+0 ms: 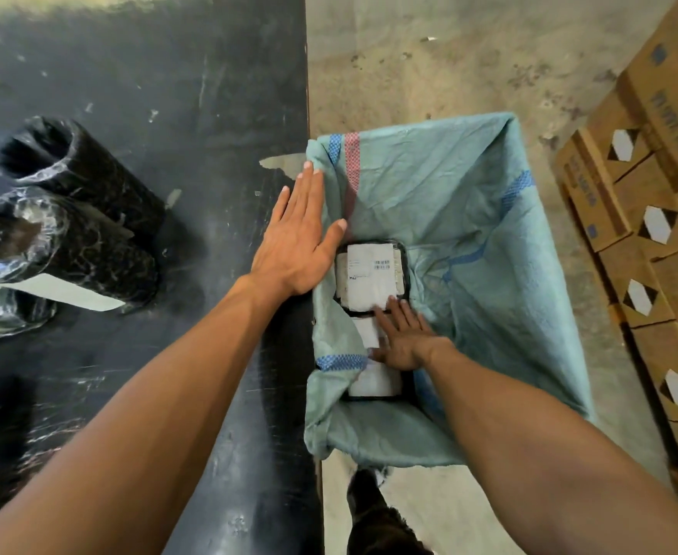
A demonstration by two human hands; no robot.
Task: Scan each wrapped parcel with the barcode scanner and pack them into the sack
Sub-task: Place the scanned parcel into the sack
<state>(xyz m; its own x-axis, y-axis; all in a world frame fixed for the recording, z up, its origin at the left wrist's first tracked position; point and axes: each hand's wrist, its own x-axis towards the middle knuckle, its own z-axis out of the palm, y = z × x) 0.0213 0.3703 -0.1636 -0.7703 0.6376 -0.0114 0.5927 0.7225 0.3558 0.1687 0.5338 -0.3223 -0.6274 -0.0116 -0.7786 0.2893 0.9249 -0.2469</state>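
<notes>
A pale green woven sack (469, 202) stands open on the floor beside the black table (177, 94). At its bottom lie black-wrapped parcels with white labels: one with a barcode label (371, 270) facing up, another (375, 380) nearer me. My right hand (403, 338) reaches down into the sack, fingers spread flat on the parcels between the two labels. My left hand (299, 234) is flat and open at the sack's left rim by the table edge, holding nothing. No barcode scanner is in view.
Several black-wrapped cylindrical parcels (77, 218) lie on the table at the left, one with a white label. Stacked cardboard boxes (650, 218) line the right side on the concrete floor (429, 54). My shoe (373, 510) shows below the sack.
</notes>
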